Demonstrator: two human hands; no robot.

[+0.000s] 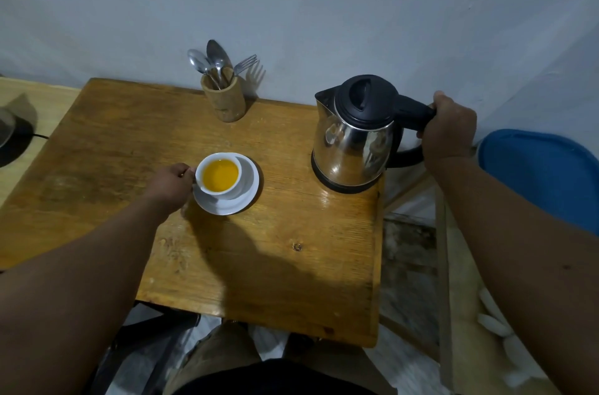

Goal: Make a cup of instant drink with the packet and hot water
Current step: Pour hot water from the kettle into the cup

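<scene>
Both hands were busy: left hand [170, 182] pinched the cup [219, 177] at its handle, on its saucer [249, 197] mid-worktop [291, 265]; right hand [449, 130] clenched the kettle [355, 138] handle. Cup held orange liquid, so pouring looked done. Next prob. a stir w/ a spoon [198, 61]. No packet seen.

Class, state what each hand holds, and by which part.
The right hand grips the kettle by its black handle; the left hand holds the cup at its handle side.

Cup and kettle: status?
Left hand on cup handle, orange drink in. Right hand gripping kettle handle, kettle on table. Nothing between them.
</scene>
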